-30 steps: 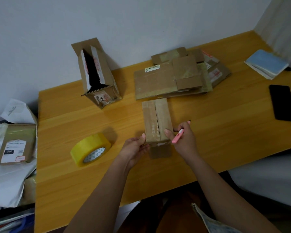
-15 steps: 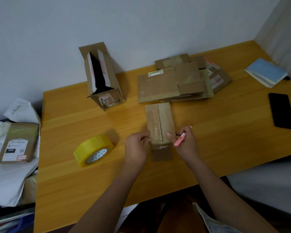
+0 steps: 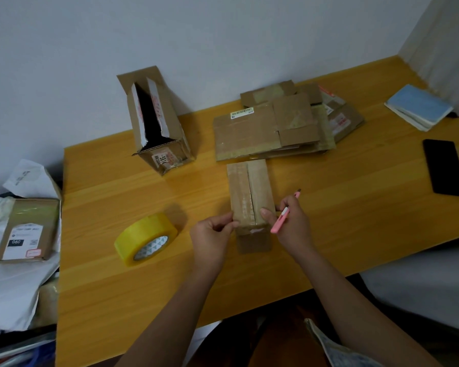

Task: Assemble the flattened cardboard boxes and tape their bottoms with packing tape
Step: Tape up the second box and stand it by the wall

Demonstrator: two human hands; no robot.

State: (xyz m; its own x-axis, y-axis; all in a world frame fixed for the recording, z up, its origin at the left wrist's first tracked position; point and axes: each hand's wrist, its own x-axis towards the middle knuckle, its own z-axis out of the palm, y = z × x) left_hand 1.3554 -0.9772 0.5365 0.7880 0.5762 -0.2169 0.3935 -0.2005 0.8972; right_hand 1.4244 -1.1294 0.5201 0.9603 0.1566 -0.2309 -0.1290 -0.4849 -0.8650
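A small assembled cardboard box (image 3: 249,192) stands on the wooden table (image 3: 355,213), its two flaps folded shut on top with a seam down the middle. My left hand (image 3: 212,234) pinches the box's near left corner with curled fingers. My right hand (image 3: 289,226) grips a pink utility knife (image 3: 280,222) while its thumb presses on the box's near right top edge. A yellow roll of packing tape (image 3: 146,238) lies left of my hands. A stack of flattened boxes (image 3: 276,125) lies behind the small box.
A taller open box (image 3: 157,123) stands at the back left near the wall. A black phone (image 3: 445,166) and a blue notebook (image 3: 419,107) lie at the right. Off the table's left edge sit a labelled parcel (image 3: 24,231) and white bags.
My left hand's fingers have curled tighter at the box's left corner. The view has tilted slightly; the box, the knife and the right hand stay where they were.
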